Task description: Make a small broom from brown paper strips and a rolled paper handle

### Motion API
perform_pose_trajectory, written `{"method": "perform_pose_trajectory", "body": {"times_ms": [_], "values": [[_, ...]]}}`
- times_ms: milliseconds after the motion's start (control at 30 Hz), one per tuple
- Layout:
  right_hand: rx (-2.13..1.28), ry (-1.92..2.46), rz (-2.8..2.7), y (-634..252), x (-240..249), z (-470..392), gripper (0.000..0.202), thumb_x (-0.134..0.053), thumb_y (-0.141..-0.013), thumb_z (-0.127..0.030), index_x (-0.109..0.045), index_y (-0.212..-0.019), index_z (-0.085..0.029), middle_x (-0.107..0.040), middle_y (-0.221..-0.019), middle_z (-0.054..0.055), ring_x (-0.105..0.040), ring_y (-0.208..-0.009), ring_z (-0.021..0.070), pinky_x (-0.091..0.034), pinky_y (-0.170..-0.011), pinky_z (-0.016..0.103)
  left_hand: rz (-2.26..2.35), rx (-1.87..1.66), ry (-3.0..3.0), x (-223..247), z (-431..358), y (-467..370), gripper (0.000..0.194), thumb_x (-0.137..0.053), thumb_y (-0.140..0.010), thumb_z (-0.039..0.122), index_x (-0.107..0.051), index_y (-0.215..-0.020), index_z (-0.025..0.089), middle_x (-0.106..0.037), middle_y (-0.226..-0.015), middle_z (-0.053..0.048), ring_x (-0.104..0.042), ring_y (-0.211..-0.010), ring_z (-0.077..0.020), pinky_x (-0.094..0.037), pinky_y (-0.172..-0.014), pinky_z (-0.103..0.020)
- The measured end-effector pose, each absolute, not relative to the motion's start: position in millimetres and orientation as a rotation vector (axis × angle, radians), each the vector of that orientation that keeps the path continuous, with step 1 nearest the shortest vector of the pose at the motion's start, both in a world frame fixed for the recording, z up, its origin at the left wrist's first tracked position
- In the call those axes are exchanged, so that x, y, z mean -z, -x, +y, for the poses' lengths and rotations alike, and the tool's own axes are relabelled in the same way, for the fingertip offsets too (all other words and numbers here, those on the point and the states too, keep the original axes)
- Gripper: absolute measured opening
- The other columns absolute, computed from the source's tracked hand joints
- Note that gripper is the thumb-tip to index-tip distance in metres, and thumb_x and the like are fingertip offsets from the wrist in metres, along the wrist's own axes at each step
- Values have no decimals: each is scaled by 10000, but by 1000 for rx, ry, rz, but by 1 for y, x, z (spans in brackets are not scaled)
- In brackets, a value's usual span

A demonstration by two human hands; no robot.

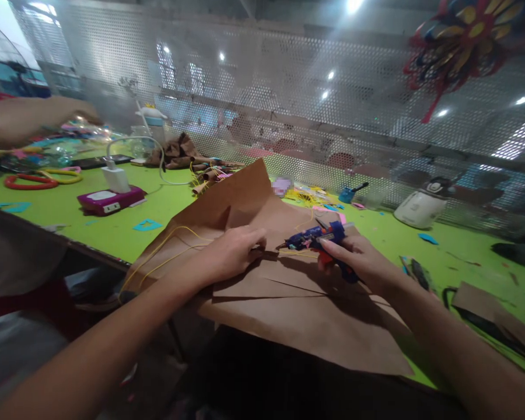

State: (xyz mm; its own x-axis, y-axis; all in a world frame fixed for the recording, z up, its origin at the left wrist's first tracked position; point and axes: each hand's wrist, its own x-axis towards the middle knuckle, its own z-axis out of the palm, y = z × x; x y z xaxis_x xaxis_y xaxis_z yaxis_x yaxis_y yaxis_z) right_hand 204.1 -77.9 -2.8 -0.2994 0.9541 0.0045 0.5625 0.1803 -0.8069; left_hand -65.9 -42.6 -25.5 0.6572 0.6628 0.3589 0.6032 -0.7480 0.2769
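A large sheet of brown kraft paper (289,318), creased and folded, lies in front of me and hangs past the table's front edge. My left hand (236,251) rests on it with fingers curled in a pinch at a folded edge; the fingertips are partly hidden. Thin yellow string (170,233) loops over the paper on the left and runs under this hand, with a stretch showing to its right. In my right hand (359,256) is a blue hot glue gun (317,236), its nozzle pointing left, close to the left fingertips and just above the paper.
On the green table (170,201) stand a purple power strip (111,201) with a white plug, scissors (30,181) and a white bottle (422,204). Rolled brown paper pieces (210,172) lie behind. Another person's arm (39,119) reaches in at left. A perforated metal screen (262,87) borders the back.
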Motion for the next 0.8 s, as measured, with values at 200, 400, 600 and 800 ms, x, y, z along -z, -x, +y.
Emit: {"method": "perform_pose_trajectory", "body": {"times_ms": [200, 400, 600, 800], "values": [[-993, 1413, -1970, -207, 1, -77, 536, -457, -850, -586, -664, -668, -126, -642, -636, 79, -569, -585, 137, -427, -539, 237, 1050, -655, -2738, 25, -42, 66, 62, -471, -849, 175, -529, -827, 173, -570, -809, -24, -494, -712, -133, -361, -639, -240], [-959, 1421, -2022, -209, 0, -78, 544, -438, -864, -579, -674, -670, -129, -644, -647, 80, -571, -608, 143, -426, -563, 243, 1048, -636, -2746, 24, -41, 66, 73, -470, -856, 187, -523, -808, 171, -570, -794, -20, -488, -706, -133, -356, -645, -241], [-1016, 1383, -1926, -203, 5, -78, 525, -452, -860, -574, -658, -696, -120, -641, -666, 77, -566, -613, 139, -438, -585, 246, 1097, -641, -2706, 24, -44, 65, 86, -476, -866, 220, -536, -819, 180, -577, -781, -13, -499, -703, -134, -333, -606, -233], [-1022, 1374, -1921, -206, 3, -77, 515, -465, -862, -557, -652, -674, -116, -640, -655, 77, -562, -598, 131, -426, -559, 237, 1100, -648, -2681, 26, -43, 66, 91, -478, -860, 234, -535, -814, 180, -571, -764, -10, -496, -689, -131, -329, -599, -231]]}}
